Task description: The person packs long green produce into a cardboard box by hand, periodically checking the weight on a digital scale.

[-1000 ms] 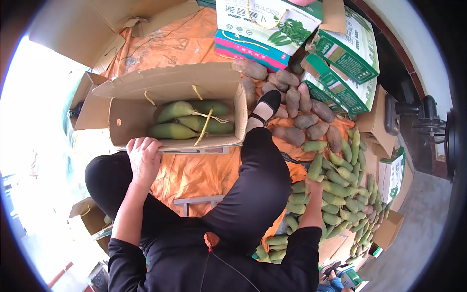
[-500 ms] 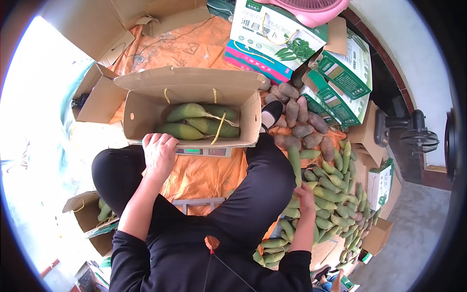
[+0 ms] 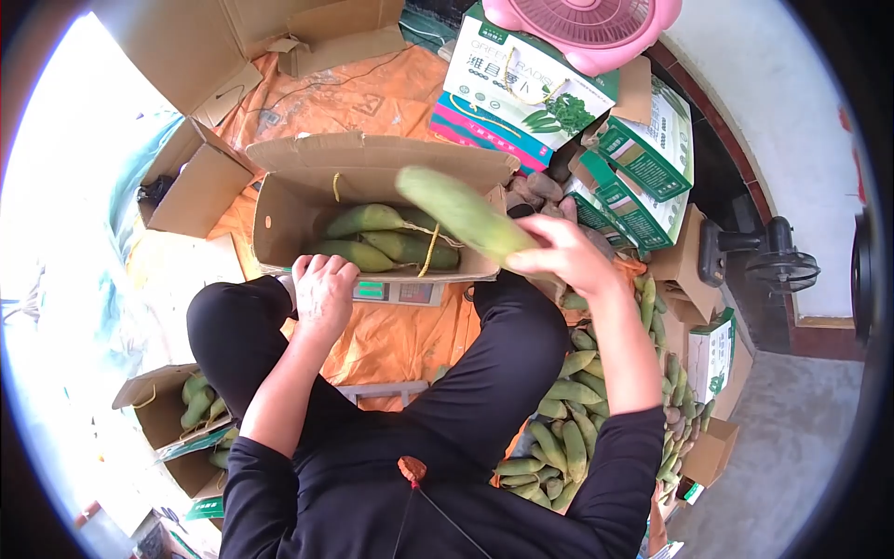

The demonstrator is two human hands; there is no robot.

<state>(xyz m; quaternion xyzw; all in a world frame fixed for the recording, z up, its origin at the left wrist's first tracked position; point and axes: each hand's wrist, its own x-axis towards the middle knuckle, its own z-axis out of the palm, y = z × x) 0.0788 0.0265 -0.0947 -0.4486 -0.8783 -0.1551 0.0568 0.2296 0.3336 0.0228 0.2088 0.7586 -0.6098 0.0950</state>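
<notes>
The right hand (image 3: pixel 568 256) clenches its fingers on a green radish (image 3: pixel 461 212), raised above the open box (image 3: pixel 279 210). The box holds more radishes (image 3: pixel 372 238). The left hand (image 3: pixel 324 293) grips the box's near rim. A radish pile (image 3: pixel 577 401) lies right of the box.

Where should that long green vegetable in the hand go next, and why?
Probably down into the open cardboard box. The right hand holds the green vegetable just above it, similar ones already lie inside, and the left hand steadies the box's near edge.
</notes>
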